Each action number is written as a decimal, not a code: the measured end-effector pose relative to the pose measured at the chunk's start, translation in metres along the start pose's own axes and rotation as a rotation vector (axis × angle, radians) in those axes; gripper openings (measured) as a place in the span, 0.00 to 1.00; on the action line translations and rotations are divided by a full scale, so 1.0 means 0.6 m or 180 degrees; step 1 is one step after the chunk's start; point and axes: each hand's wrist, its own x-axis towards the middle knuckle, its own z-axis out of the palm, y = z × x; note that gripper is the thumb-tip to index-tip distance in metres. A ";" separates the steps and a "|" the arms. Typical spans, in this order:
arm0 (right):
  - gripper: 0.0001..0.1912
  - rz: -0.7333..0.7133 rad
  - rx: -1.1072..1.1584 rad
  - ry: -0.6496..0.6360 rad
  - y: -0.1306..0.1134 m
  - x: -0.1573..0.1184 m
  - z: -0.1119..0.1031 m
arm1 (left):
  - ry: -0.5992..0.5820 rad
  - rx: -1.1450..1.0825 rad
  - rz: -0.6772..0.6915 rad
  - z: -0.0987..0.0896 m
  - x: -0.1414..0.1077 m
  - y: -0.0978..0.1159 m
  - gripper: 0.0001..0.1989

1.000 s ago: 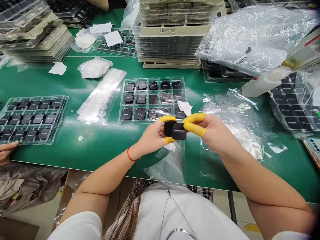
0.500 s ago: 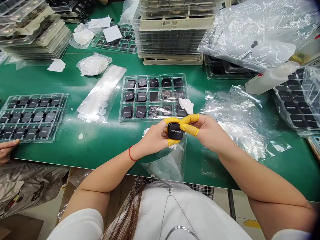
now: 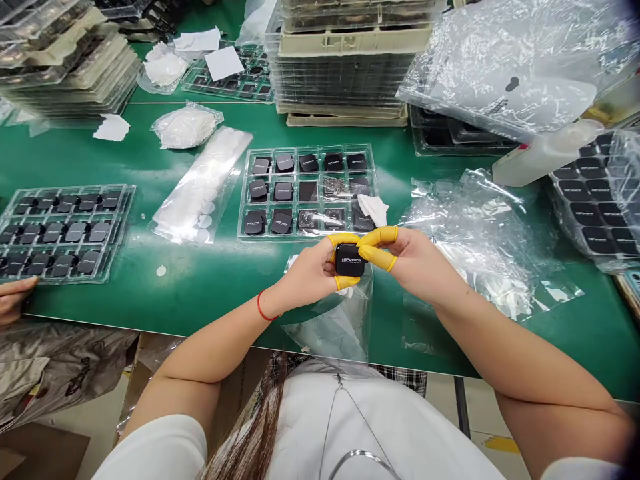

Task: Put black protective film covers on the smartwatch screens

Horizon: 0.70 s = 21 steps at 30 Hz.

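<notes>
My left hand (image 3: 310, 275) grips a black rounded-square smartwatch body (image 3: 349, 261) by its edges, the white HiFuture lettering facing up. Thumb and finger of my right hand (image 3: 417, 263), pinched together in yellow finger cots, touch its upper right corner. Whether they also hold a thin film there, I cannot make out. Yellow cots cover fingertips of my left hand too. Just beyond my hands lies a clear compartment tray (image 3: 297, 177) of similar watch bodies, several showing lettering. A crumpled white wipe (image 3: 373, 210) rests on its right front corner.
Left of me, a co-worker's hand (image 3: 15, 300) is at another filled tray (image 3: 120, 230). A sheet of round clear stickers (image 3: 200, 190) lies between the trays. Crumpled plastic film (image 3: 485, 247) and a white bottle (image 3: 545, 157) are to the right. Stacked trays (image 3: 350, 80) stand behind.
The watch body and both hands keep nearly the same position and grip. The whole view has shifted very slightly.
</notes>
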 end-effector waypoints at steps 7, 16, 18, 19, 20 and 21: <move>0.11 -0.0989 -0.1843 0.0682 0.003 -0.011 0.008 | 0.0068 -0.0008 -0.0081 0.003 0.002 0.002 0.28; 0.21 -0.0103 -0.0614 -0.0322 0.031 0.017 0.014 | -0.0298 -0.0015 -0.0101 0.011 0.002 -0.017 0.29; 0.22 0.0163 -0.0109 -0.0634 0.034 0.021 0.014 | -0.0318 -0.0266 -0.0209 0.015 0.005 -0.021 0.29; 0.22 0.0253 0.0151 -0.0799 0.034 0.021 0.015 | -0.0322 -0.0338 -0.0243 0.016 0.007 -0.021 0.28; 0.21 0.0312 0.0370 -0.0898 0.033 0.021 0.014 | -0.0321 -0.0364 -0.0247 0.015 0.009 -0.020 0.28; 0.20 0.0330 0.0528 -0.0896 0.030 0.022 0.013 | -0.0304 -0.0332 -0.0222 0.013 0.011 -0.016 0.28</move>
